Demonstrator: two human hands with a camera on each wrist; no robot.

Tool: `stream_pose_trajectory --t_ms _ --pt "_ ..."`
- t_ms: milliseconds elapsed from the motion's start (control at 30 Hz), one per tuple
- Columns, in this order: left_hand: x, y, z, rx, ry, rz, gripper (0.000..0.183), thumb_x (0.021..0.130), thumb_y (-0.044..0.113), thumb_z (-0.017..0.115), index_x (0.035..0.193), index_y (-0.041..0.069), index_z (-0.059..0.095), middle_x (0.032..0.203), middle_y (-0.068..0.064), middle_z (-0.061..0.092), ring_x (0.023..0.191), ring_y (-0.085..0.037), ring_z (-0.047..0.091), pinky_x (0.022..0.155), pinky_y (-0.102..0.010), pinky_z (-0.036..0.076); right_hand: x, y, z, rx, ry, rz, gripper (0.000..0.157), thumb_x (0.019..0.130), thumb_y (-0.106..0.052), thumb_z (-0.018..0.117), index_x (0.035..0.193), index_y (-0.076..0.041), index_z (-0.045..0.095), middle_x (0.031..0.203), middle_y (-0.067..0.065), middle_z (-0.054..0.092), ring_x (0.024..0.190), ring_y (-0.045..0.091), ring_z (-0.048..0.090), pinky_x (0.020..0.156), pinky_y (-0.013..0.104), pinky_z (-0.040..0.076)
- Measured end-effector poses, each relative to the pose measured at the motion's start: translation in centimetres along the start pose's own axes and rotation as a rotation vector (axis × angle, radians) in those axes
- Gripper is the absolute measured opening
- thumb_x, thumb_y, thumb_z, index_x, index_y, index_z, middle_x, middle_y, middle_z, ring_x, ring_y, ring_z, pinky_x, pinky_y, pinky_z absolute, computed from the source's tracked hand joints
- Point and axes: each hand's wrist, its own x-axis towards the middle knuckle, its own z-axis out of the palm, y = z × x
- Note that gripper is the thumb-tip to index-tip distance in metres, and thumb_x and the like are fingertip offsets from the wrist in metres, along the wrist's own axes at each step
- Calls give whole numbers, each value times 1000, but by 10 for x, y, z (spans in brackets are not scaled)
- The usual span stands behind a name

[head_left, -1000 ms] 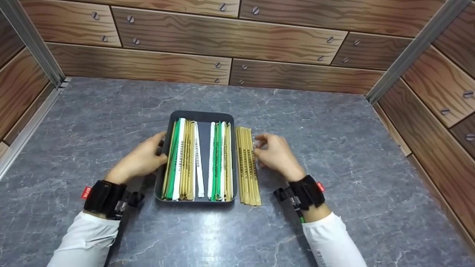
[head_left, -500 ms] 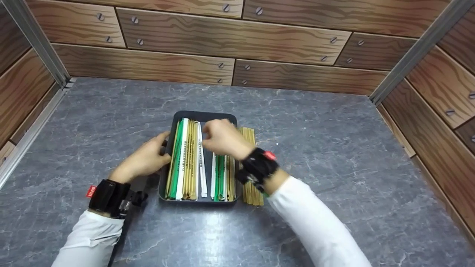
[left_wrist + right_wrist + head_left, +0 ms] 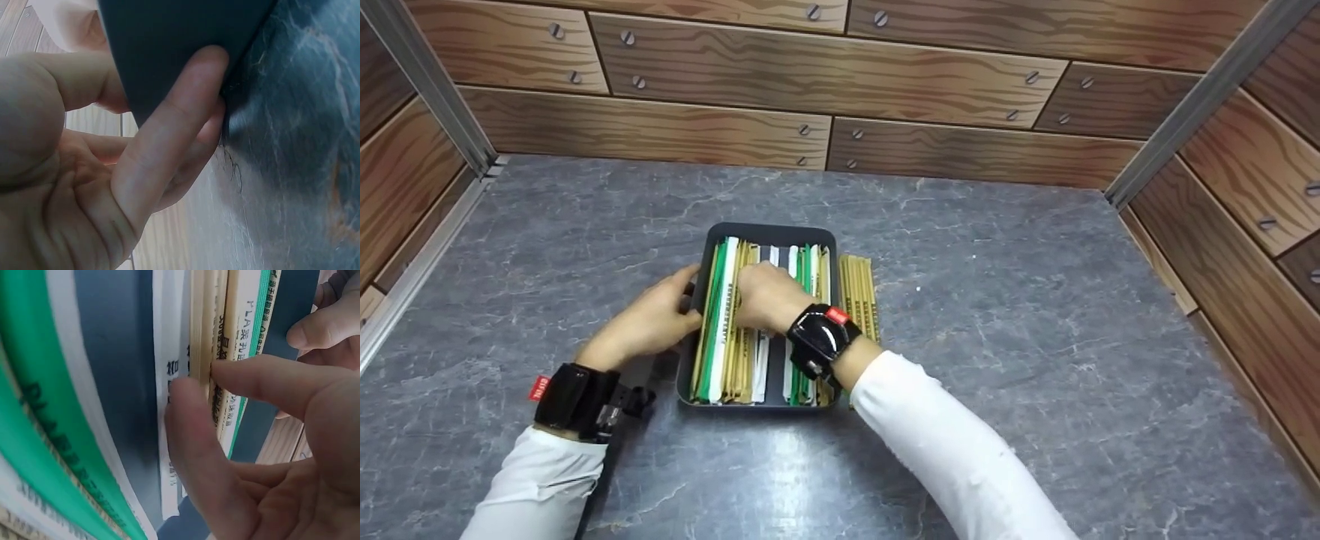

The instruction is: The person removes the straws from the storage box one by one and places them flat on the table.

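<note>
A dark tray [image 3: 826, 238] holds two rows of paper-wrapped straws in green, white and gold. My left hand [image 3: 649, 319] grips the tray's left side; the left wrist view shows the fingers [image 3: 169, 118] against the outer wall and the thumb reaching over the rim. Over the left row is my right hand [image 3: 769, 296], its fingertips down among the straws. In the right wrist view, thumb and finger stand either side of gold-wrapped straws [image 3: 199, 332], close upon them. A white-wrapped straw [image 3: 169, 439] lies right beside the finger.
Several gold-wrapped straws [image 3: 858, 281] lie side by side on the marbled grey tabletop [image 3: 1035, 337], just right of the tray. The right row of straws [image 3: 56, 410] is partly under my right wrist. Wood-patterned walls [image 3: 720, 135] enclose the table at back and sides.
My right hand has moved left from beside the gold straws on the table, over the tray, down into the left row. The left hand stays at the tray's side.
</note>
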Motion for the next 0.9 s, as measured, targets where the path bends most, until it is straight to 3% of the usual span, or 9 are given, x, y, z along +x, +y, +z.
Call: stream_pose_trajectory --t_ms 100,200,300,433,533,667,800,900 --pt "0 0 0 8 9 12 81 95 2 58 162 -8 15 154 -39 38 115 -43 60 85 -44 59 3 -1 2 8 27 28 33 80 -12 79 65 -17 50 78 8 72 50 14 59 44 25 52" --pt "0 1 0 -2 8 13 81 95 2 58 162 -7 14 153 -40 39 109 -41 63 79 -42 60 5 1 3 23 46 46 32 81 -10 77 64 -16 50 85 14 73 46 12 61 42 24 54" --pt "1 2 1 -20 4 5 81 95 2 58 163 -6 14 152 -40 40 103 -39 65 72 -40 62 6 4 1 50 41 47 31 80 -3 69 60 -16 48 79 15 73 40 12 61 37 24 52" --pt "2 2 1 -7 8 13 80 95 2 58 162 -8 14 151 -40 42 119 -45 61 93 -52 59 2 8 -7 138 4 68 26 81 0 64 62 -12 53 63 10 69 46 16 66 36 23 48" --pt "2 1 1 12 8 19 80 95 2 58 161 -9 14 153 -40 39 127 -48 55 103 -57 53 -6 11 -16 291 13 94 5 85 -1 67 90 -1 66 66 7 69 58 24 72 45 30 56" --pt "1 0 0 16 1 -6 81 96 3 58 162 -7 12 156 -40 33 108 -41 63 83 -45 61 -21 17 -30 618 118 33 38 95 -3 67 131 5 58 87 10 70 66 26 70 61 40 65" --pt "1 0 -1 10 -6 -15 81 96 2 57 163 -6 11 157 -40 33 91 -30 64 69 -34 60 -42 34 -49 910 248 -64 31 100 -2 62 130 5 58 103 20 67 70 21 64 61 36 66" --pt "1 0 0 3 -7 -10 81 96 1 57 163 -7 11 155 -41 35 86 -26 63 67 -33 59 -62 52 -63 1020 336 -89 31 101 -4 63 130 5 59 107 21 67 75 21 64 62 34 66"
